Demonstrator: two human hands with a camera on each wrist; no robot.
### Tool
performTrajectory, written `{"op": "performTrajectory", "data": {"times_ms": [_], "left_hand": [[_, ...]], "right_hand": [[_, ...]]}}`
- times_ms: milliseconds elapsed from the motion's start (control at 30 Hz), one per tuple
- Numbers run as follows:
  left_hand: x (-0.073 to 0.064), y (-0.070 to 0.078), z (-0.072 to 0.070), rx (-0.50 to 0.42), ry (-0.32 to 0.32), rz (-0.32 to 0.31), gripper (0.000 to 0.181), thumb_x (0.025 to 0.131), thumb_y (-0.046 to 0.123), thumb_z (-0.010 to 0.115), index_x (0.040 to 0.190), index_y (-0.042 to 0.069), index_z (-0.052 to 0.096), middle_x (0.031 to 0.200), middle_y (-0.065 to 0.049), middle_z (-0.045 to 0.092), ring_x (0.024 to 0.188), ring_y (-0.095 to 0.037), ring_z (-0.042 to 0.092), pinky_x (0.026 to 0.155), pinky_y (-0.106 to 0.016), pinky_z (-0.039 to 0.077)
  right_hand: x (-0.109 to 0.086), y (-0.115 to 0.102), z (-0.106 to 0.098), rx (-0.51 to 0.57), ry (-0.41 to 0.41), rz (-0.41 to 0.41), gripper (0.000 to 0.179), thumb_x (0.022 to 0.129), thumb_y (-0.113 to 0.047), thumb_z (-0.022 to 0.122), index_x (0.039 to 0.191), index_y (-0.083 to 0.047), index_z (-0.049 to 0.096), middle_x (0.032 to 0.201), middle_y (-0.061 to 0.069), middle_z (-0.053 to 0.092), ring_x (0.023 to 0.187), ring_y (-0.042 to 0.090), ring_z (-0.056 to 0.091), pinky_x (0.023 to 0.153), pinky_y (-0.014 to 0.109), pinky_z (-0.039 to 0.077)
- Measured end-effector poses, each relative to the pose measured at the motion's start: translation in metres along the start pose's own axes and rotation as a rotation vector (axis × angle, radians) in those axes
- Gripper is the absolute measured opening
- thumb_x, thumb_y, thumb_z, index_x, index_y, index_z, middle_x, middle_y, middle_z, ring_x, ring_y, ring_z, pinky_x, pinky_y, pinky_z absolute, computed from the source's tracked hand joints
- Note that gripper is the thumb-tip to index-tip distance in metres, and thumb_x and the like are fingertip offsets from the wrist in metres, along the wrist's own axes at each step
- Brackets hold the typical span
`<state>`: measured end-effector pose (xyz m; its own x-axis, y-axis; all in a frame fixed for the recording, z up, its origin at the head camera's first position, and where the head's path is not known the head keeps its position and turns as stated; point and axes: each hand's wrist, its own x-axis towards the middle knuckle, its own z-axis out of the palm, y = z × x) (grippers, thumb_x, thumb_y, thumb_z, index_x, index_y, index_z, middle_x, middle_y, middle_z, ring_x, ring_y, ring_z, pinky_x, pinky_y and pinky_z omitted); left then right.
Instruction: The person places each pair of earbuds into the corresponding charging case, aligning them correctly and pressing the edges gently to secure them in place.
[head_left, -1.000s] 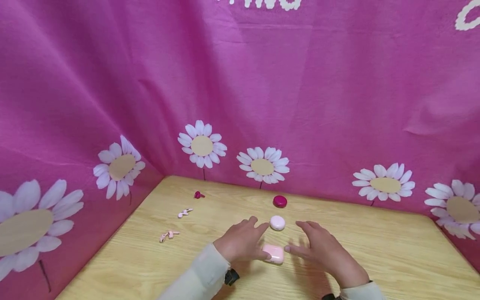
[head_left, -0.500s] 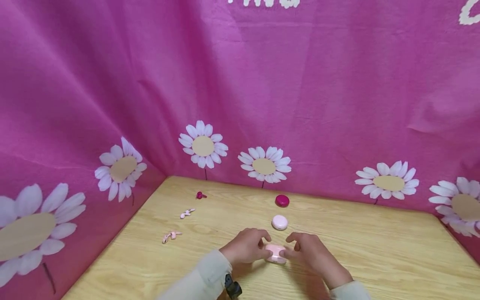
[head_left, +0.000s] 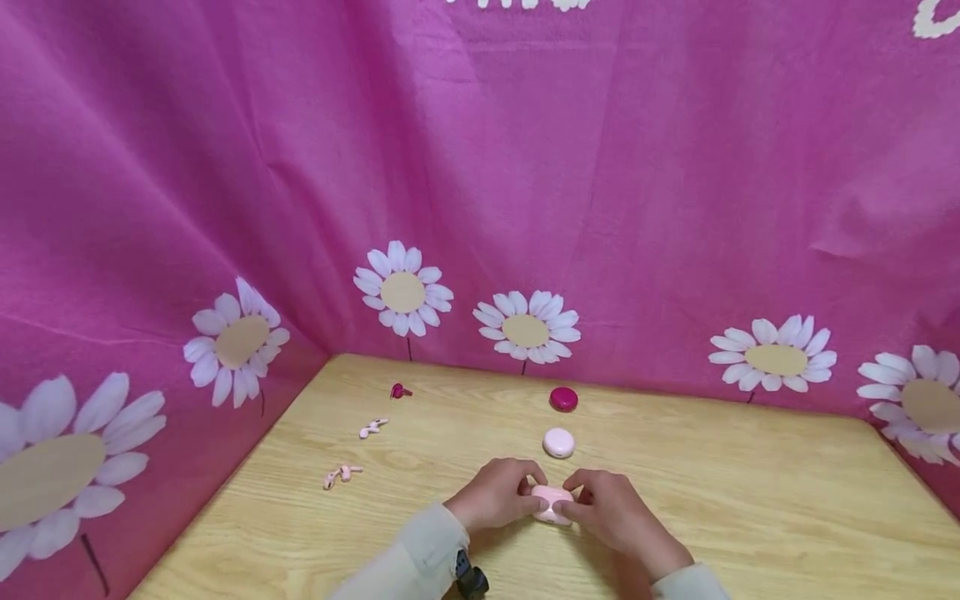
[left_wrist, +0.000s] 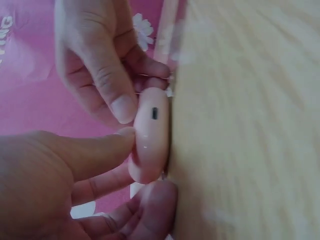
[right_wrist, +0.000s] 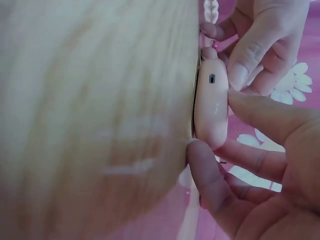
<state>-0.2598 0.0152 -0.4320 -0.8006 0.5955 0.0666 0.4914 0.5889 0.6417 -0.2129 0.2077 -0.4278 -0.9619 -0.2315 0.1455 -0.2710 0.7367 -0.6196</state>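
Note:
A glossy pale pink earbud case (head_left: 552,495) sits on the wooden table between my two hands. My left hand (head_left: 497,496) holds its left end, the thumb on top and the fingers curled around the far side. At the other end, my right hand (head_left: 615,512) grips in the same way, both thumbs close together on the lid. In the left wrist view the case (left_wrist: 153,137) lies low against the tabletop, its dark charging port toward the camera. The right wrist view shows the case (right_wrist: 212,107) with its lid down and fingertips beside it.
Beyond the hands stand a round pale case (head_left: 558,442) and a round magenta case (head_left: 563,399). On the left lie pale pink earbuds (head_left: 343,475), white-pink earbuds (head_left: 372,428) and magenta earbuds (head_left: 401,391). A pink flowered cloth (head_left: 637,208) hangs behind the table (head_left: 750,500).
Both hands have come in from either side of the pink case. Their spread fingers have curled and taken hold of it. The other cases and the earbuds stay where they were.

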Motion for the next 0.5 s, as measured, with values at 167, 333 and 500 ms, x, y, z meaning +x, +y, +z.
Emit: {"op": "performTrajectory", "data": {"times_ms": [167,333,500], "left_hand": [[0.0008,-0.0029,0.0031,-0.028,0.02,0.009,0.015,0.084,0.017,0.075,0.097,0.016,0.066,0.067,0.007,0.052,0.061,-0.004,0.045,0.06,-0.02,0.038],[-0.0015,-0.0046,0.0062,-0.046,0.048,0.019,0.015,0.084,0.016,0.075,0.096,0.016,0.065,0.068,0.009,0.053,0.061,-0.002,0.045,0.058,-0.018,0.039],[-0.0023,-0.0065,0.0079,-0.072,0.075,0.038,0.017,0.082,0.014,0.077,0.094,0.016,0.065,0.067,0.009,0.053,0.061,-0.001,0.046,0.059,-0.018,0.039]], "right_hand": [[0.0001,-0.0001,0.0006,0.056,-0.001,-0.009,0.019,0.082,-0.016,0.076,0.093,-0.004,0.066,0.066,-0.003,0.062,0.059,0.007,0.053,0.052,0.022,0.044],[-0.001,0.0024,0.0012,0.125,-0.031,0.052,0.019,0.083,-0.015,0.075,0.095,-0.005,0.065,0.072,0.001,0.065,0.06,0.01,0.058,0.054,0.024,0.047],[-0.0017,0.0059,0.0025,0.194,-0.041,0.106,0.021,0.082,-0.017,0.077,0.095,-0.007,0.063,0.073,0.002,0.064,0.061,0.013,0.059,0.053,0.026,0.046]]}}
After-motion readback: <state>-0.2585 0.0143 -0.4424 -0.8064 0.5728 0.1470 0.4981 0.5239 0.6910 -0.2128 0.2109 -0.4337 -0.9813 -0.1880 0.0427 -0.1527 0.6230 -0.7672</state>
